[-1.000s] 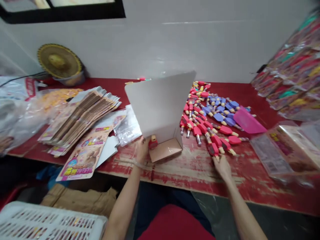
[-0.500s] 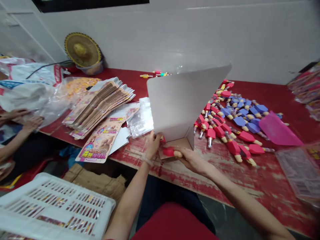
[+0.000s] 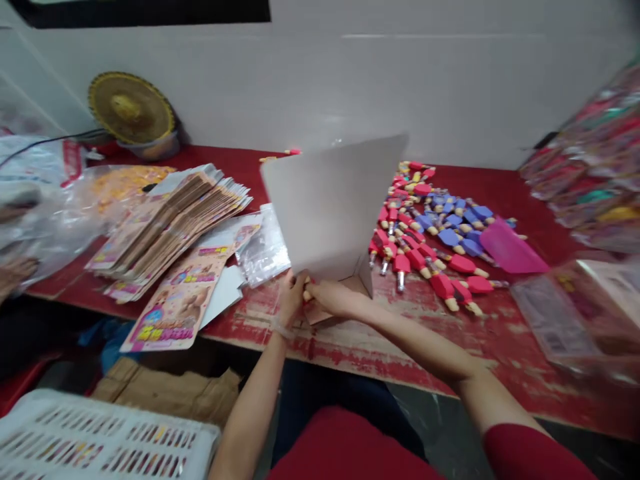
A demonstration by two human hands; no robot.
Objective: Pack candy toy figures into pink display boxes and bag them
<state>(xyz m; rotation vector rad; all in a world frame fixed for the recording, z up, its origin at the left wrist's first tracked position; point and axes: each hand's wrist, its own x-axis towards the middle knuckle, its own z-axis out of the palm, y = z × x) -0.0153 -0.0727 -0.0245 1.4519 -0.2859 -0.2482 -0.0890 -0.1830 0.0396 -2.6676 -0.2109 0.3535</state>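
Observation:
A small cardboard box [image 3: 363,277] with a tall grey lid [image 3: 333,203] standing open sits near the table's front edge. My left hand [image 3: 290,297] grips the box's front left corner. Touching it, my right hand [image 3: 333,299] is closed at the box's front opening, and only a tan tip shows between the fingers; the rest of what it holds is hidden. Right of the box lies a pile of red and blue popsicle-shaped toys [image 3: 433,230] with tan sticks.
A fanned stack of printed cards [image 3: 170,217], one loose card [image 3: 177,303] and clear bags [image 3: 265,250] lie left of the box. A pink sheet [image 3: 510,247], blister packs [image 3: 557,313] and packaged goods [image 3: 593,167] are right. White crate [image 3: 100,443] below left; another person's hand [image 3: 15,273] at the left edge.
My right hand picked a red toy from the pile, carried it left to the box front and now meets my left hand there. The camera swung left, then back.

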